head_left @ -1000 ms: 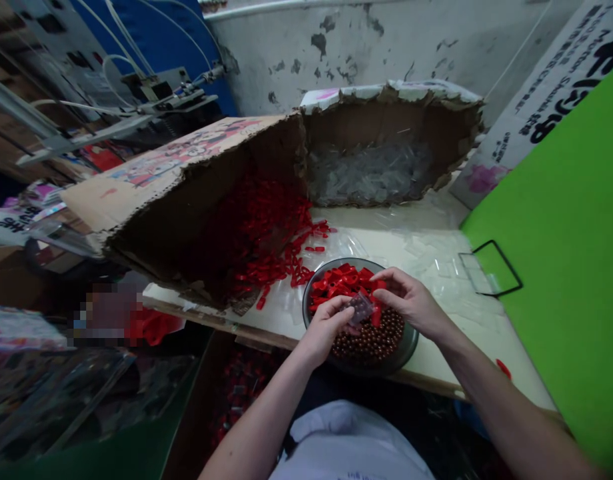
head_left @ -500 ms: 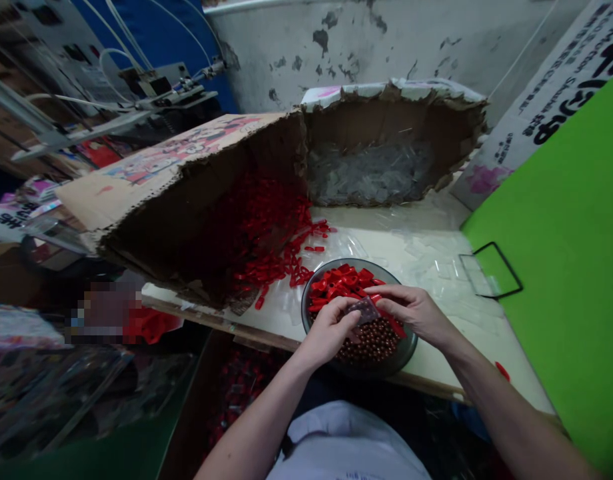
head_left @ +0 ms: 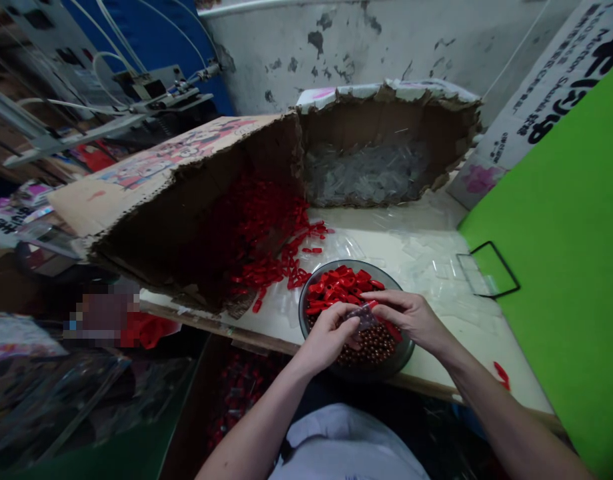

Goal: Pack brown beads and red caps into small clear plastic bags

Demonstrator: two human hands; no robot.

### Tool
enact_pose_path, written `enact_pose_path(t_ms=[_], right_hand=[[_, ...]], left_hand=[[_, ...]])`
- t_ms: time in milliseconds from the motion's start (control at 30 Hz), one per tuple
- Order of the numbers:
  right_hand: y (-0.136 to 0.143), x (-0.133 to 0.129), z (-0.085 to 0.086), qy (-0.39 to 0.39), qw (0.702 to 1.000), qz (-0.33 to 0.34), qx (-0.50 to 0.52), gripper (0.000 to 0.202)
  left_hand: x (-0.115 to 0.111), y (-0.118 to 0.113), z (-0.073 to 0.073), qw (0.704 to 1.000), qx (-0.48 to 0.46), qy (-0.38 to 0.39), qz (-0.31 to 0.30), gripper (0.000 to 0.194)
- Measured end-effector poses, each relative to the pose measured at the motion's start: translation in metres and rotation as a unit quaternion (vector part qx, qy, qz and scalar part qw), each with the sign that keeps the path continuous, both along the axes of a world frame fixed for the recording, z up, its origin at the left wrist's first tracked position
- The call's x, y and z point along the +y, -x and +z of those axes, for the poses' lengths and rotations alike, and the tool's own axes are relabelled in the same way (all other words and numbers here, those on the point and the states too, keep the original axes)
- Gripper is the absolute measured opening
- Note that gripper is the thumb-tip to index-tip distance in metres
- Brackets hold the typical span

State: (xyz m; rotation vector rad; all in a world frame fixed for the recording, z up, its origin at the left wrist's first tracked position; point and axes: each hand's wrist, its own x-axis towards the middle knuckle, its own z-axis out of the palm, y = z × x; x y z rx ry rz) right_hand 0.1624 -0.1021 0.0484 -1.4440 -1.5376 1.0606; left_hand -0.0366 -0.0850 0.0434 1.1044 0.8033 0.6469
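A round metal bowl (head_left: pixel 405 351) sits at the table's near edge, holding red plastic caps (head_left: pixel 336 287) at the back and small brown beads (head_left: pixel 374 343) at the front. My left hand (head_left: pixel 326 333) and my right hand (head_left: pixel 411 317) meet over the bowl. Between their fingertips they pinch a small clear plastic piece (head_left: pixel 365 317) filled with brown beads. A red cap (head_left: pixel 392 329) shows under my right fingers.
A torn cardboard box (head_left: pixel 166 187) on its side spills red caps (head_left: pixel 271 247) onto the table. A second torn box (head_left: pixel 386 143) behind holds clear plastic pieces. A green panel (head_left: pixel 566 233) rises at the right. A machine with tubes (head_left: pixel 151 93) stands at back left.
Both hands have dropped slightly toward the bowl and drawn closer together around the clear piece. The red cap has shifted under my right fingers.
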Motion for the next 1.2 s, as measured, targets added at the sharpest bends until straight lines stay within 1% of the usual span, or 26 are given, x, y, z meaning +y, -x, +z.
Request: enact_pose_path(t_ms=[100, 200, 300, 400, 600, 733, 833, 933, 1133, 1200], right_hand=[[0.000, -0.002, -0.002, 0.012, 1.000, 0.000, 0.014, 0.030], [0.003, -0.002, -0.003, 0.006, 1.000, -0.005, 0.014, 0.028], [0.007, -0.001, -0.004, -0.006, 1.000, -0.013, 0.006, 0.028], [0.011, -0.001, -0.004, -0.016, 1.000, -0.005, -0.004, 0.027], [0.017, 0.001, -0.006, -0.011, 1.000, 0.004, -0.001, 0.027], [0.017, 0.007, -0.004, 0.010, 0.999, -0.005, 0.034, 0.032], [0.016, 0.010, 0.002, 0.025, 0.997, -0.012, 0.066, 0.037], [0.016, 0.008, 0.004, 0.021, 0.996, -0.036, 0.073, 0.034], [0.027, -0.002, -0.005, -0.028, 0.994, -0.087, 0.058, 0.028], [0.030, -0.004, -0.007, -0.036, 0.994, -0.094, 0.048, 0.027]], left_hand=[[0.000, 0.002, 0.002, 1.000, -0.007, 0.015, -0.020, 0.033], [0.000, 0.003, 0.005, 0.999, -0.013, 0.026, -0.019, 0.033], [0.000, 0.001, 0.007, 1.000, -0.008, 0.012, 0.003, 0.030], [-0.002, -0.001, 0.004, 0.999, -0.012, 0.014, 0.034, 0.028], [-0.002, 0.001, -0.009, 0.992, -0.055, 0.100, 0.050, 0.033], [0.004, 0.002, -0.008, 0.984, -0.094, 0.138, 0.054, 0.036], [0.008, 0.002, -0.003, 0.985, -0.092, 0.132, 0.069, 0.036], [0.009, 0.002, -0.001, 0.986, -0.082, 0.121, 0.078, 0.037], [0.001, -0.004, -0.004, 0.989, -0.073, 0.086, 0.095, 0.036], [-0.001, -0.005, -0.005, 0.990, -0.075, 0.088, 0.085, 0.035]])
